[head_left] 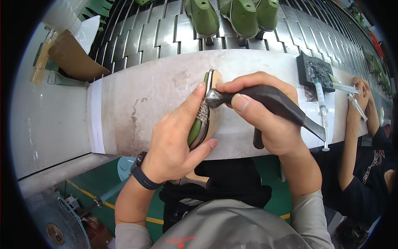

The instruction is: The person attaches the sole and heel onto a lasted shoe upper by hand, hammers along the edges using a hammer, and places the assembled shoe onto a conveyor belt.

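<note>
My left hand grips a shoe built on a green last, turned on its side over the bench edge. A braided, glittery strap crosses the last, and the tan sole faces right. Below the hand a tan, heel-like part shows. In my right hand is a shoemaker's hammer, dark, with a polished round face and a thin flared peen. Its round face touches or nearly touches the sole's edge beside the strap. A dark handle end sticks out below my fingers. Palm and fingers hide parts of the shoe.
The pale bench is stained. Beyond it runs a metal slat conveyor carrying green lasts. At right are a black tray, syringes and a co-worker's clasped hands. A fan stands lower left.
</note>
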The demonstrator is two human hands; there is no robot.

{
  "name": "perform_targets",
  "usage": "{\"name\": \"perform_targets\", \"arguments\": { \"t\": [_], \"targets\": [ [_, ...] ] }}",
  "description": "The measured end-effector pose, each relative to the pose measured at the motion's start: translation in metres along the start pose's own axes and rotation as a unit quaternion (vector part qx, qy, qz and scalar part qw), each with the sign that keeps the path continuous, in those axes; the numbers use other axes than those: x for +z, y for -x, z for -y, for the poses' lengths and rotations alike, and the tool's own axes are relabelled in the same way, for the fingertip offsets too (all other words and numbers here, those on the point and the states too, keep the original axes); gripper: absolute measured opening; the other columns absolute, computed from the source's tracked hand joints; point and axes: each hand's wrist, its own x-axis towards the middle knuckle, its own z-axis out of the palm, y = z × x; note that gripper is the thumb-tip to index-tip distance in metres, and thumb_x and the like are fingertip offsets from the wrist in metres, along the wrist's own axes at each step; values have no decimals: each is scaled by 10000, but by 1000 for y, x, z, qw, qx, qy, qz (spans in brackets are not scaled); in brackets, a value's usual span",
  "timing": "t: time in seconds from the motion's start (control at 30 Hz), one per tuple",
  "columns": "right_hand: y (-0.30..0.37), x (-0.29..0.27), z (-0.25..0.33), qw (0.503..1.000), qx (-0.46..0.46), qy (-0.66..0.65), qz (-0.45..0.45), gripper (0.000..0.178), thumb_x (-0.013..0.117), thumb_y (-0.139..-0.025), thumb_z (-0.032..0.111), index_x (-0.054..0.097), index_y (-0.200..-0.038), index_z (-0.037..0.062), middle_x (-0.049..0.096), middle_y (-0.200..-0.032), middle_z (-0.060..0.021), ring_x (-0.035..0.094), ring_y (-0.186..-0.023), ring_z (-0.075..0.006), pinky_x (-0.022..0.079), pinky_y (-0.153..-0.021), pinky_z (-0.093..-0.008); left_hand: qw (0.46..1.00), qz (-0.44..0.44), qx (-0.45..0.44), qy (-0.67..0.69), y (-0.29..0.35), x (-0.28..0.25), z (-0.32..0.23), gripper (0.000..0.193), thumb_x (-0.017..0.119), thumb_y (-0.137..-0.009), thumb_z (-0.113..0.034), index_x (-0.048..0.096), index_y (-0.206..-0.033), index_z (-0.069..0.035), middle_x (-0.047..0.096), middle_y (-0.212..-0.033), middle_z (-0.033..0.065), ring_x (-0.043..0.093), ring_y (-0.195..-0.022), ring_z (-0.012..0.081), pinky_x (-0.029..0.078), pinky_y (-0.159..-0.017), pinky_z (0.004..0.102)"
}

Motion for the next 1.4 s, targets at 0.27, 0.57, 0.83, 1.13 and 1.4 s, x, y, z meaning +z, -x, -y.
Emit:
{"name": "perform_targets", "arguments": {
  "t": [0.27,0.57,0.83,1.13,1.4],
  "targets": [
    [13,3,1,974,-170,129,76,264,816,-900,42,744,-1145,-27,802,-1077,-196,812,-979,-269,633,-860,-345,999,11,25,-34,1,-5,5,1121,865,-761,-97,268,-1703,9,532,-1580,289,655,-1277,442,545,-958,478],
    [0,3,19,998,42,39,28,226,784,-964,66,740,-1163,-30,802,-961,-76,707,-839,-63,562,-734,-244,999,7,30,-24,-1,-6,5,1132,868,-739,-78,274,-1698,21,504,-1601,306,663,-1251,444,538,-973,474],
    [-47,5,10,994,-41,95,-46,200,774,-968,119,763,-1086,-42,803,-918,-75,722,-840,-86,560,-743,-249,999,12,26,-27,-1,-8,2,1069,849,-770,-85,296,-1670,78,541,-1552,330,649,-1293,477,539,-1040,473],
    [-13,8,18,997,-14,77,12,207,767,-953,54,752,-1132,-49,804,-1019,-110,729,-902,-108,573,-811,-259,999,-13,26,-29,4,-5,5,1081,845,-765,-82,289,-1683,54,548,-1550,310,655,-1257,477,539,-1008,493],
    [-47,8,11,994,-43,83,-51,182,734,-983,85,760,-1103,-50,812,-980,-106,735,-917,-115,572,-821,-266,999,-11,21,-21,4,-6,4,1068,851,-761,-88,315,-1677,39,568,-1534,300,665,-1242,462,547,-1003,487]
  ]
}}
